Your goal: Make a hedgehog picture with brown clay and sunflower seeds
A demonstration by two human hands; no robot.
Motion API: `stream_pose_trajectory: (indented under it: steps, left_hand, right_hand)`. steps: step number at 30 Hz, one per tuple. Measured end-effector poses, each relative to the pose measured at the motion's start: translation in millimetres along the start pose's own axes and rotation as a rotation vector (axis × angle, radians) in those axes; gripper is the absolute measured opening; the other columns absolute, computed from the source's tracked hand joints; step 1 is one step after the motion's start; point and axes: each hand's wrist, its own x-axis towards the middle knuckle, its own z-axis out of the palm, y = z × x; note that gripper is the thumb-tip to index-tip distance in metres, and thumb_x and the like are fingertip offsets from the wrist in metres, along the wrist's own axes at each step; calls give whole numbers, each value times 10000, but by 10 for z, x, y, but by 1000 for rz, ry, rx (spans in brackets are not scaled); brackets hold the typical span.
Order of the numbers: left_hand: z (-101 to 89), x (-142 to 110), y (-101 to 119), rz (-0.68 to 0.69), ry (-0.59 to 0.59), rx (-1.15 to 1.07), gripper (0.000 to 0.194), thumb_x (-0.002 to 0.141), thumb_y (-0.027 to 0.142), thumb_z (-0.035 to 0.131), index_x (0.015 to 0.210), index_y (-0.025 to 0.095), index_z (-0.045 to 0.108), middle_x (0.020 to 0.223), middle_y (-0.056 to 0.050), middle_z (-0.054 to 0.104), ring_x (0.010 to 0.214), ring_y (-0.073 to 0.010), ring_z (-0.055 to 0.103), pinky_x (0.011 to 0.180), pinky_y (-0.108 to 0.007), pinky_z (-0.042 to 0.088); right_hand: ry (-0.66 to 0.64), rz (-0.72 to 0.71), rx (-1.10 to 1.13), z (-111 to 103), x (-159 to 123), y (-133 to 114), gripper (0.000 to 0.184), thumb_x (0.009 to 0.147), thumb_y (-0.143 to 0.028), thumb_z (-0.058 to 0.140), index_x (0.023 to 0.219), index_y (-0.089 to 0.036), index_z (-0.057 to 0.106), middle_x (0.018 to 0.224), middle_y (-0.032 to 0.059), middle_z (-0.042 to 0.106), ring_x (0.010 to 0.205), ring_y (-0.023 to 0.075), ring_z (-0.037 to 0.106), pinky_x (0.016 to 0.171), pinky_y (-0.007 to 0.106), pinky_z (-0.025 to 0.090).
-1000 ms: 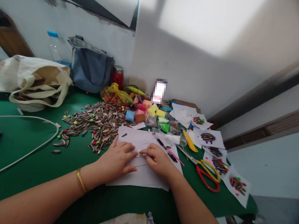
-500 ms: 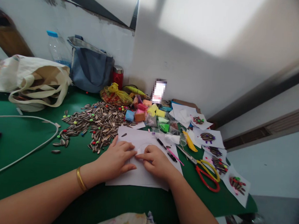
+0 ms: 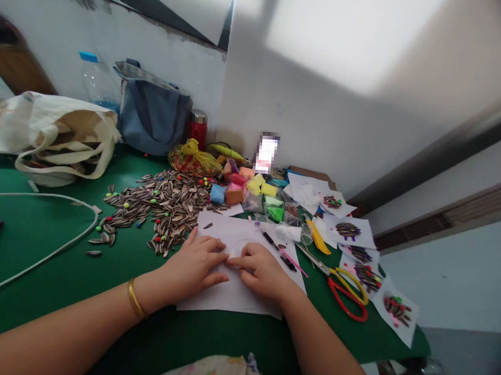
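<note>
As the head view shows, a sheet of paper (image 3: 212, 301) lies on the green table (image 3: 40, 225), with the left hand (image 3: 197, 263) resting flat on it, thumb apart from the fingers, clamped on nothing visible. The right hand (image 3: 266, 270) sets its outstretched forefinger by a small white patch (image 3: 234, 252) on the sheet, other fingers curled; whether those grip anything cannot be told. The patch is probably soft and easily dented; the paper should be light, apt to slide or crease, best held near its edges.

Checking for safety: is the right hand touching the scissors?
Apart: the head view shows white paper and green table between the right hand and the scissors.
</note>
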Motion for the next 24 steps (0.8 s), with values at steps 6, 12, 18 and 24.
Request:
stream_pose_trajectory:
  steps: [6, 12, 18, 24]
  left_hand:
    - [17, -6, -23, -2, 21, -38, 356, 871, 447, 640, 1197, 303, 653, 1281, -79, 611, 1213, -294, 532, 1132, -683, 103]
    - [27, -11, -34, -2, 18, -52, 346, 885, 465, 618, 1191, 310, 662, 1271, -85, 615, 1232, -287, 523, 1136, -679, 79]
    - [9, -9, -19, -5, 6, -36, 324, 883, 437, 629, 1179, 307, 660, 1274, -84, 613, 1231, -290, 518, 1124, -694, 83]
    - [38, -9, -36, 5, 17, -28, 330, 878, 432, 635, 1181, 302, 654, 1274, -81, 611, 1221, -290, 522, 1125, -694, 78]
  right_hand:
    - [50, 27, 151, -14, -1, 70, 479, 796, -30, 546, 1171, -274, 716, 916, 31, 547, 882, 172, 537, 844, 325, 443]
    - [67, 56, 251, -55, -9, 181, 424, 778, 7, 531, 1015, -248, 772, 897, 24, 531, 854, 151, 561, 824, 300, 463]
    - [8, 0, 149, -75, -11, 110, 397, 780, -4, 560, 1001, -249, 780, 902, 32, 551, 900, 172, 549, 854, 321, 447]
    - [15, 2, 104, -53, -13, 88, 396, 793, -14, 562, 1053, -229, 769, 910, 42, 571, 902, 178, 546, 858, 328, 447]
